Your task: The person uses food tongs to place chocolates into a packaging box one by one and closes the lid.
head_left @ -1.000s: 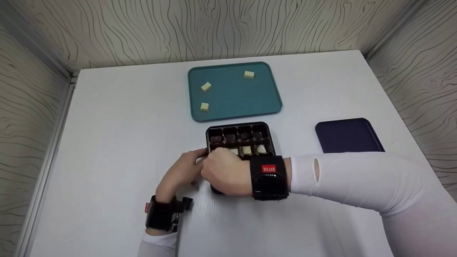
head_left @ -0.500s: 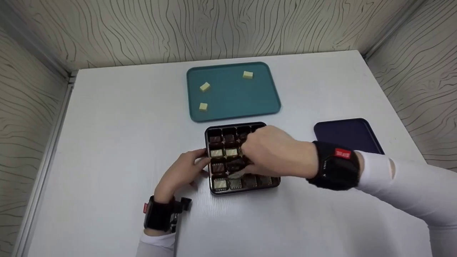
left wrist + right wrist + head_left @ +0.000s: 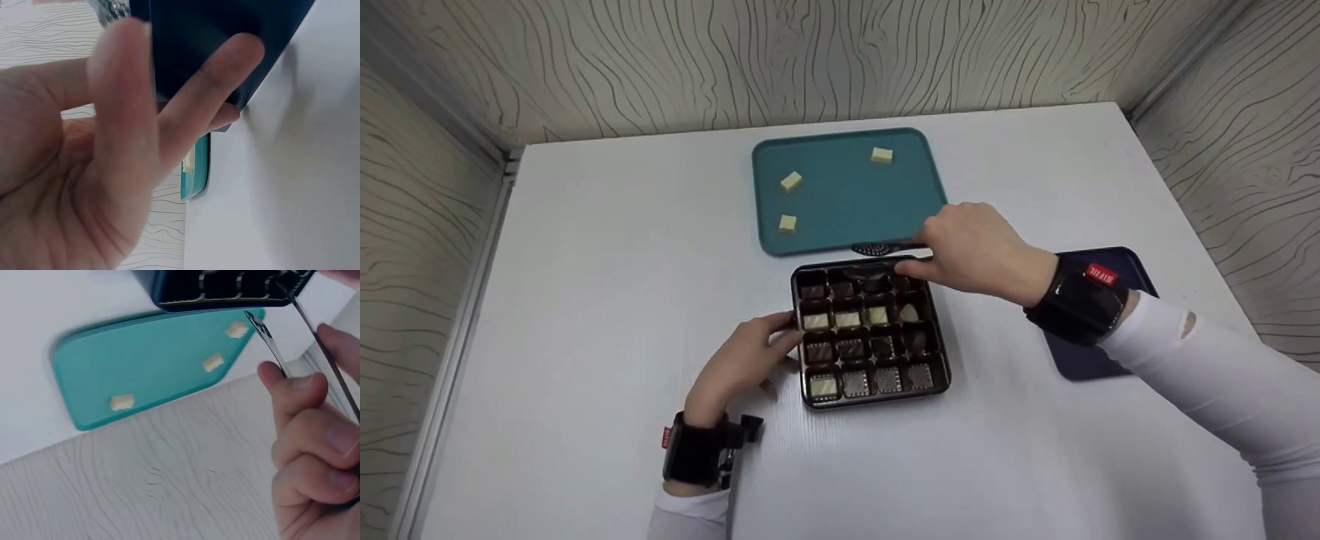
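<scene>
A black compartment box (image 3: 877, 405) lies on the white table, with small chocolates in its pockets. Dark chocolates (image 3: 844, 289) fill the back row, and pale ones (image 3: 847, 320) are in the row before it. At the front left corner sits another pale chocolate (image 3: 823, 387); speckled squares show in the pockets beside it. My left hand (image 3: 746, 356) rests fairly straight fingers (image 3: 225, 62) against the box's left wall. My right hand (image 3: 979, 247) grips tongs (image 3: 874, 250) over the back edge, their arms (image 3: 326, 354) spread apart and nothing visible between the tips.
Behind the box is a teal tray (image 3: 859, 199) holding three pale cubes, among them one cube (image 3: 787, 223) near its front left. A dark purple tray (image 3: 1084, 360) lies at the right, partly under my right forearm. Patterned panels (image 3: 840, 60) enclose the table.
My right hand has moved with the tongs from the box's front left, across it, to the back right. The tongs now show spread. My left hand and the box have stayed put.
</scene>
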`<state>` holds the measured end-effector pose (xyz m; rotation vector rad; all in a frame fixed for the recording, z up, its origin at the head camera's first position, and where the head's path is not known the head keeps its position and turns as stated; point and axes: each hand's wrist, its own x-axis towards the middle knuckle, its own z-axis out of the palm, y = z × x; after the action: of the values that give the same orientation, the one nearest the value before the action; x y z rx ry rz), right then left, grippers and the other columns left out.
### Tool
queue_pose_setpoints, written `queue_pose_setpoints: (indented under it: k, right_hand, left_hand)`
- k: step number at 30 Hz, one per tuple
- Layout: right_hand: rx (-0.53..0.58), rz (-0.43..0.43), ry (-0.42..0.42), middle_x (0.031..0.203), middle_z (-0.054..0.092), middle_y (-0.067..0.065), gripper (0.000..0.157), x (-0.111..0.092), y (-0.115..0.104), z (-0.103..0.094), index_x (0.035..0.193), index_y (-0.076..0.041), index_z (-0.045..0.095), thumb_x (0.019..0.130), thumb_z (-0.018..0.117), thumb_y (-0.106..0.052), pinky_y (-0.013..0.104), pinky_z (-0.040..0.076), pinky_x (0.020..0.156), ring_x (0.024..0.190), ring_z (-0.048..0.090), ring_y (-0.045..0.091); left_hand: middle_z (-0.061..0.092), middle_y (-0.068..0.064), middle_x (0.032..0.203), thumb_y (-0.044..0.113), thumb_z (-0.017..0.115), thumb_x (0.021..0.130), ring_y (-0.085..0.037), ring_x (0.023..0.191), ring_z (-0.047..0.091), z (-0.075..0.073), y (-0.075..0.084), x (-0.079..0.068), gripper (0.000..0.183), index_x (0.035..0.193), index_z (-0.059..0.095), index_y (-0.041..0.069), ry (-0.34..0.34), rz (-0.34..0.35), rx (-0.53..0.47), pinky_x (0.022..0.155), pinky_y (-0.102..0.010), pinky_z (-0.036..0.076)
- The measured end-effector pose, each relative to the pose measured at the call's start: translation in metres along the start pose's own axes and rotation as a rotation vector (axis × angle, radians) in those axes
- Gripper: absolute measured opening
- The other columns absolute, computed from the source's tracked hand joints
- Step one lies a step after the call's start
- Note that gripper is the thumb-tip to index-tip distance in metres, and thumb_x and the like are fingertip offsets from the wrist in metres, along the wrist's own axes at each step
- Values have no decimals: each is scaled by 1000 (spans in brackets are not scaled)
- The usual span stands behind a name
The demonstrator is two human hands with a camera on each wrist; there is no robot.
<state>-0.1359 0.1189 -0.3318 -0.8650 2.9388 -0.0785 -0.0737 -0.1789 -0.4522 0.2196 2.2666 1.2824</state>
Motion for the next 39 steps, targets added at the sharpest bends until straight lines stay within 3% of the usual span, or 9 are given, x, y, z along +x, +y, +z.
queue_pose_setpoints:
  k: [3,8,10,16,20,27,32,39]
  right_hand:
    - [12,12,24,57,23,-7,60,13,6,8,58,-17,37,94,77,-43,27,24,50,52,31,13]
    - [24,13,54,55,24,-7,51,39,13,20,64,-10,58,98,72,-45,26,21,50,51,31,12]
    - [42,19,60,56,23,-7,51,51,14,24,65,-9,60,99,71,-45,27,19,50,51,29,12]
    - [88,36,26,57,19,-7,62,83,6,33,58,-17,34,101,70,-44,27,19,52,50,21,10]
    - [81,42,-4,58,18,-6,65,101,-6,40,59,-18,28,100,70,-45,27,20,52,51,21,10]
    - [11,95,-65,63,25,-4,62,124,-13,49,64,-16,31,99,70,-48,31,30,57,57,30,14]
    - [22,92,-93,64,26,-3,62,132,-14,54,64,-16,30,100,70,-46,34,34,61,60,34,16]
    - [25,85,-107,64,40,0,56,137,-19,56,65,-15,37,101,69,-46,43,55,72,67,53,23]
  left_hand:
    - [70,-20,137,26,55,110,-24,82,77,0,0,1,48,154,53,6,-4,7,0,55,-32,58]
    - [70,-21,138,25,54,111,-27,86,79,-1,-2,1,49,154,51,4,-15,15,-19,55,-33,59]
    - [70,-21,138,25,54,111,-27,86,78,0,-2,2,48,154,52,4,-16,20,-20,55,-33,60]
    - [75,-20,126,26,54,111,-28,75,76,0,-2,3,48,154,52,6,-24,7,-31,53,-36,60]
    - [77,-20,120,26,55,110,-28,72,75,0,-2,2,47,153,53,6,-19,-2,-38,52,-39,60]
    - [74,-19,127,27,55,110,-26,71,73,1,-2,2,46,151,56,6,-5,17,-18,52,-33,58]
    - [74,-19,129,26,55,110,-28,69,73,2,-3,2,46,151,56,6,2,30,-14,57,-32,58]
    - [72,-21,133,25,55,110,-28,80,78,1,-3,3,48,153,53,4,-7,25,-24,50,-34,58]
